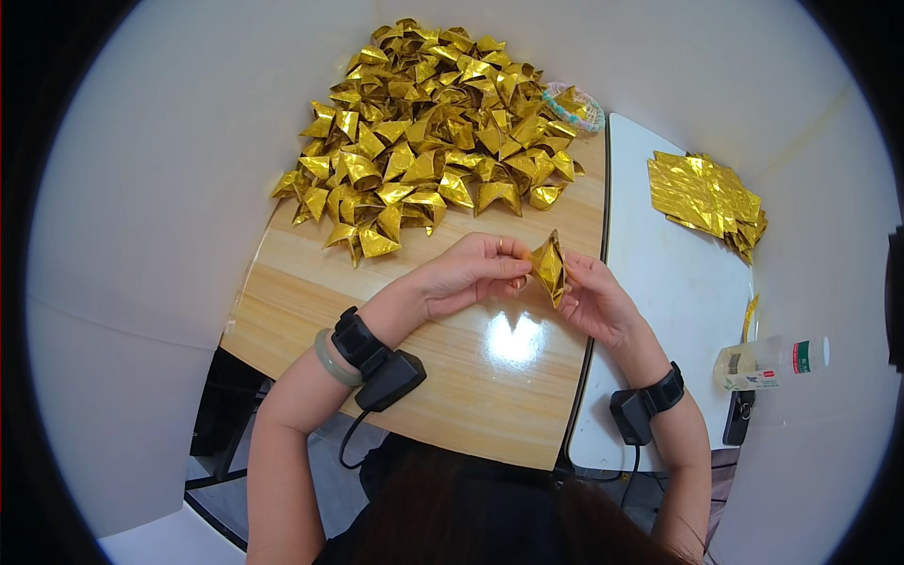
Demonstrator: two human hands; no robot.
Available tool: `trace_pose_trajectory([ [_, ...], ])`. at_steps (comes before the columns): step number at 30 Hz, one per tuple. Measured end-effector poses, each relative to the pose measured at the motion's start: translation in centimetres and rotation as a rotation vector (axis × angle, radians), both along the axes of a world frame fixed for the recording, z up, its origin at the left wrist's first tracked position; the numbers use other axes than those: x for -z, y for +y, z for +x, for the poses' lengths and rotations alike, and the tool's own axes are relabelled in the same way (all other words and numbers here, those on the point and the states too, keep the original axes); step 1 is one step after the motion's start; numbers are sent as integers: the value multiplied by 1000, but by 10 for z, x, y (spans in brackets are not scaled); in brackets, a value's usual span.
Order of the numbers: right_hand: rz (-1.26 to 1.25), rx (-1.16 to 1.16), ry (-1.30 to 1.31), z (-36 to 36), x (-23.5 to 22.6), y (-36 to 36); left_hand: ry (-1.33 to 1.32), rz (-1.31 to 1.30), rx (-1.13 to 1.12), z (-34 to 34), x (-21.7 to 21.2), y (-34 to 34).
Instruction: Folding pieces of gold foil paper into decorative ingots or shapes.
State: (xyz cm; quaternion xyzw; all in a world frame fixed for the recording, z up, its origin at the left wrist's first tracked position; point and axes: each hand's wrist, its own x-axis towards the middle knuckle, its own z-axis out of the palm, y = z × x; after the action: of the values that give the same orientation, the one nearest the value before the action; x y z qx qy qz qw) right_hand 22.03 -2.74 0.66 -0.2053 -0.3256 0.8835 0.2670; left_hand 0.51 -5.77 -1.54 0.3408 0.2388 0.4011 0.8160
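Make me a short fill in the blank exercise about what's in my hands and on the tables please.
Your left hand and right hand hold a folded piece coloured ____.
The stacked sheets lie on the table that is ____.
The bottle is nearer to your ____ hand.
The bangle is on your ____ arm.

Missing words: gold; white; right; left.

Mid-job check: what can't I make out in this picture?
- Head view: the far side of the folded gold piece, turned away from the camera.
- Head view: lower pieces in the gold pile, covered by upper ones.
- Head view: lower sheets of the gold stack, mostly under the top ones.
- Head view: the dark object at right, cut off by the picture's edge.
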Motion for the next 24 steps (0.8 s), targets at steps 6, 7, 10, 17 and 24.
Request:
trace_pose_trajectory([
  [6,-23,-82,-2,2,4,2,-39,-38,-5,7,-3,-4],
  [7,-23,-81,-3,2,6,2,-62,-80,18,8,-5,-5],
  [10,-23,-129,68,1,8,3,-20,-105,-16,10,-14,-8],
  [17,-35,41,-108,-1,14,6,278,-38,-116,15,-9,-3],
  [24,296,97,-624,-7,-8,-8,529,81,-297,13,-7,-2],
])
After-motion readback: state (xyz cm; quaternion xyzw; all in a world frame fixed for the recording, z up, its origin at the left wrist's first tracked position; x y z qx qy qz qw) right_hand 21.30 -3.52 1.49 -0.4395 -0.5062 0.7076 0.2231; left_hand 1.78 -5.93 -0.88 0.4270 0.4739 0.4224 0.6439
